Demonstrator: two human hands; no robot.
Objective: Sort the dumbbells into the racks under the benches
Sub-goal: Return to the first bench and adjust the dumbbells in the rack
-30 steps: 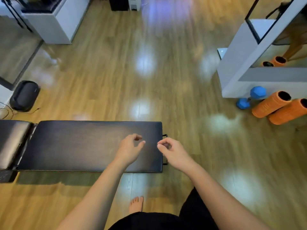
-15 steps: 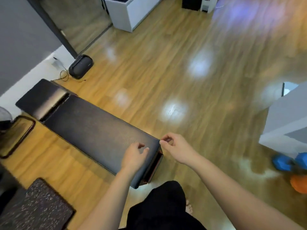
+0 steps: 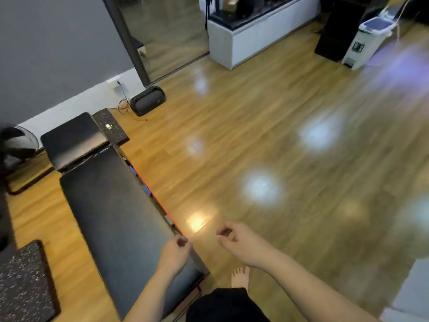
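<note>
Bench [image 3: 111,205] lies under left hand [image 3: 174,254], beside right hand [image 3: 239,242].

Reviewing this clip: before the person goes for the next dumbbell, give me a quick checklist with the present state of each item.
1. Both hands free: ok. The left hand and right hand have loosely curled fingers and hold nothing.
2. Dumbbell to fetch in sight: not ok. No loose dumbbell shows on the wooden floor.
3. Rack under the bench has room: cannot tell. Only a strip with bits of blue shows beneath its right edge.
4. Path clear: ok. The floor ahead and to the right is bare; the speaker and its cable lie by the wall.
5. Footing: ok. A bare foot stands on the floor beside the bench end.
</note>
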